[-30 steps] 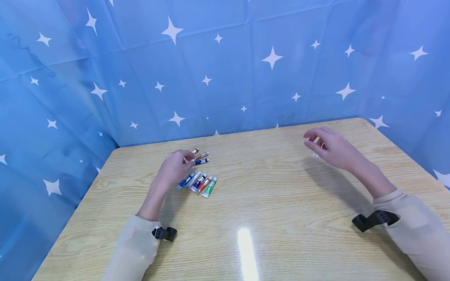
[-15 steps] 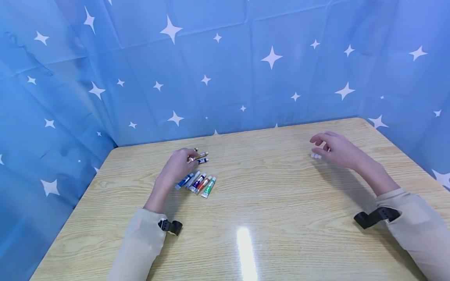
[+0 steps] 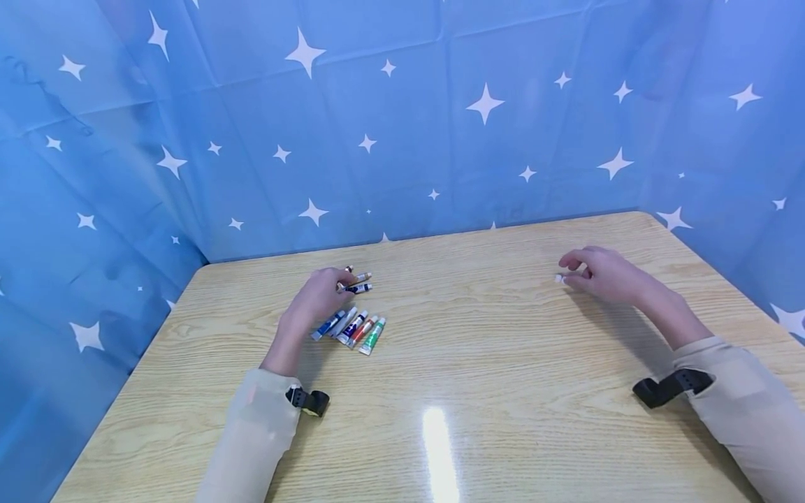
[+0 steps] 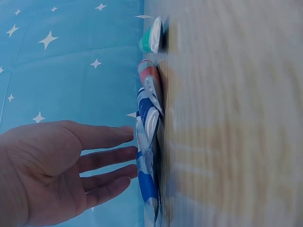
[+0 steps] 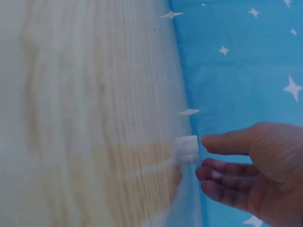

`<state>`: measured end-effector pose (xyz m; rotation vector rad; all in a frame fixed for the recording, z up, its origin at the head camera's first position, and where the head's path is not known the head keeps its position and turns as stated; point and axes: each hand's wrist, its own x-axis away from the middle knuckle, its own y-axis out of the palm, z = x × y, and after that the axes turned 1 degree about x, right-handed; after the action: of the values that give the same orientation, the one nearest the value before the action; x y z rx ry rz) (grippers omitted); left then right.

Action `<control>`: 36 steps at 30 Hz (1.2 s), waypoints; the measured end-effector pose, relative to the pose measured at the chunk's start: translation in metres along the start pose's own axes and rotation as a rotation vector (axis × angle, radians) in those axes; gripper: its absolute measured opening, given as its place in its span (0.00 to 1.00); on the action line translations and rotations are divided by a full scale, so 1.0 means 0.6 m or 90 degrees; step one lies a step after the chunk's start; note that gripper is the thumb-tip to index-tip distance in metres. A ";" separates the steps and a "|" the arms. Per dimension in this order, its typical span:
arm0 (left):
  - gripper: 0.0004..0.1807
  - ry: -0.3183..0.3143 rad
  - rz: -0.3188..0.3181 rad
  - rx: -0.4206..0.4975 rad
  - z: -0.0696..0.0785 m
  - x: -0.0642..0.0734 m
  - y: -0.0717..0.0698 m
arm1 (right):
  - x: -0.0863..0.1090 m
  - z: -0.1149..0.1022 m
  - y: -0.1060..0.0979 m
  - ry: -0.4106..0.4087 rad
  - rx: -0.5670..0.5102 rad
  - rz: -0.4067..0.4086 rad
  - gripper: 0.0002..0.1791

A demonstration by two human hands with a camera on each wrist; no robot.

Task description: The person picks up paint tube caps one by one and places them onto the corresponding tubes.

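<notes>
My left hand reaches over the far group of paint tubes, its thumb and fingertips right at a dark blue paint tube and an ochre one. Part of a dark-capped tube shows beyond the fingers. In the left wrist view the fingers extend forward, their tips hidden behind nearer tubes. On the right, my right hand is low over small white blocks. The right wrist view has these blocks stacked in its picture, just off the thumb tip, with the fingers slightly bent.
Closer to me than the left hand lie blue, silvery, dark blue, red and green paint tubes. A blue starry curtain borders the wooden table. Each sleeve carries a black wrist camera.
My left hand has shifted slightly right, covering more of the far tubes. My right hand has moved right and nearer to me, down beside the white blocks.
</notes>
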<state>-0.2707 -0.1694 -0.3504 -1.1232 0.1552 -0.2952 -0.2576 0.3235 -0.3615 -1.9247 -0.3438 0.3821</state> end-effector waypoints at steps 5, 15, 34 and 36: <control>0.19 -0.014 -0.018 0.007 -0.001 -0.004 0.002 | -0.002 0.005 0.004 -0.001 0.008 -0.007 0.14; 0.14 -0.017 -0.016 0.004 0.003 -0.010 0.005 | -0.003 0.003 0.005 0.002 0.013 -0.018 0.07; 0.04 -0.023 -0.027 -0.020 0.000 -0.012 0.006 | 0.000 0.010 0.007 0.026 0.027 -0.010 0.03; 0.05 -0.029 -0.030 -0.017 0.000 -0.013 0.006 | 0.001 0.011 0.007 0.024 0.025 -0.010 0.03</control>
<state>-0.2774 -0.1657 -0.3538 -1.1610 0.0935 -0.3104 -0.2596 0.3277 -0.3678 -1.8868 -0.3245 0.3386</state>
